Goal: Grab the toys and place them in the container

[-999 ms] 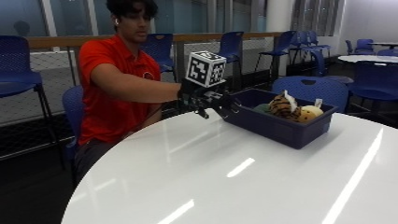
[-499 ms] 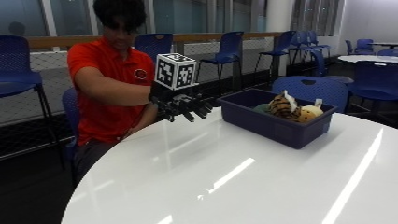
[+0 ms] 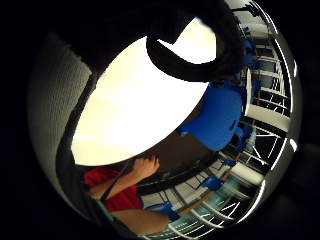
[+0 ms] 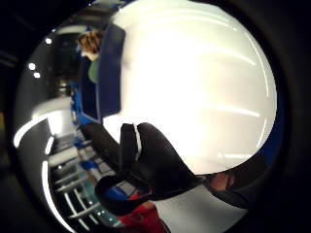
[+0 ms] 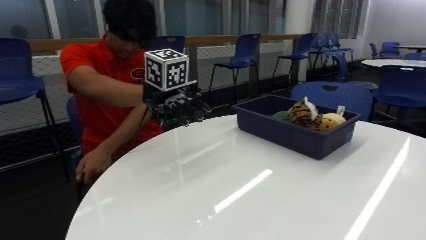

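Gloved right hand [image 5: 176, 107] hangs over the table [image 5: 266, 190] edge, fingers [image 5: 193, 111] loosely curled, holding nothing. Toys [image 5: 313, 116] sit in the blue container [image 5: 293, 132], well beyond the fingertips. Blue chairs [image 5: 239, 55] line the windowed room behind.

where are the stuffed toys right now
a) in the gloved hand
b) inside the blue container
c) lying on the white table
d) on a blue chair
b: in the outside view the stuffed toys sit inside the blue container on the white table, while the gloved right hand hangs over the table's edge, apart from it, holding nothing.
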A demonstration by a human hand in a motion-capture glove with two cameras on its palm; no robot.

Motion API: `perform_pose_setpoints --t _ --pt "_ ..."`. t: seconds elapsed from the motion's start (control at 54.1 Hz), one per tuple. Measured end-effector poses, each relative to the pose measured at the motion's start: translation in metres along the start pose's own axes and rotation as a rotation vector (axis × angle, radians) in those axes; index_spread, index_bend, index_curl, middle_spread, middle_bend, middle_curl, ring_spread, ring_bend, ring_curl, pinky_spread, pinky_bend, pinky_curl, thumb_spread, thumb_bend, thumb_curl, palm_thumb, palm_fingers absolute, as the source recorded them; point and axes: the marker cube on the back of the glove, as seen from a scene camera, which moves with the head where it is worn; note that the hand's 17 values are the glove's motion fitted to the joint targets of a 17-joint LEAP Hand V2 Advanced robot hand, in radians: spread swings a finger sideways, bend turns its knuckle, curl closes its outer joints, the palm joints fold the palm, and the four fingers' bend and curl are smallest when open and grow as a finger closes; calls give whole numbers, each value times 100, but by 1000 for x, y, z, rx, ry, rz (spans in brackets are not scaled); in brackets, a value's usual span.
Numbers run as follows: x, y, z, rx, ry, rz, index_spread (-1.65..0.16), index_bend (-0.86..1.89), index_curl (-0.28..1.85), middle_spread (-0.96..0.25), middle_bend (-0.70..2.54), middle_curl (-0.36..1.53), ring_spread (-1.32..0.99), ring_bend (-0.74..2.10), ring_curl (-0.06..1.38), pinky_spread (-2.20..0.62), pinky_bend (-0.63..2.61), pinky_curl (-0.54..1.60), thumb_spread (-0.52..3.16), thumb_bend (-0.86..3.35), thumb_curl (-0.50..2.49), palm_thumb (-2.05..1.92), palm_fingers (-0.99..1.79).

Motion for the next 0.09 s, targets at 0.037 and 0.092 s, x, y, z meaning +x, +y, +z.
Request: perform_pose_setpoints --t 0.037,0.092 --pt "3 2 -2 3 -13 -1 -29 10 16 -1 15 27 0 20 38 11 94 32 108 -7 17 -10 -17" --pt "5 4 -3 10 -28 -2 -28 11 16 -1 15 27 0 19 38 11 93 32 108 -7 17 -10 -17"
